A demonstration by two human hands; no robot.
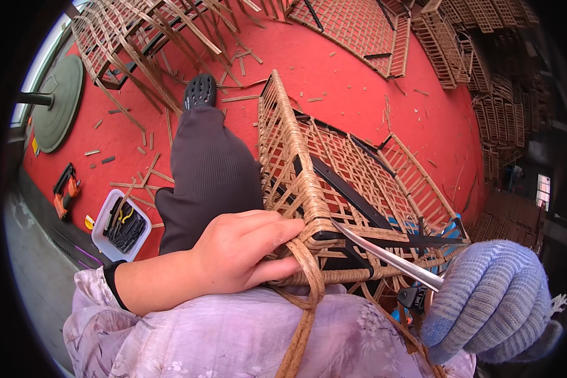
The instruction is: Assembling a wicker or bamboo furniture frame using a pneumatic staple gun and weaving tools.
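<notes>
A half-woven tan wicker frame with black metal bars leans across in front of me. At its near corner my left hand, bare, is closed with the fingers pinching around a flat wicker strand. That strand loops at the corner and hangs down over my lap. My right hand, in a blue-grey knitted glove, grips a long tapered metal spike. Its handle end is hidden inside the fist. The thin tip points left and lies at the wrapped corner, close to my left fingers; whether it enters the weave I cannot tell.
On the red floor lie scattered wicker offcuts. A white tub of black pieces and an orange-and-black power tool are at left. Near a green round base stands another woven frame. Stacked frames fill the far right.
</notes>
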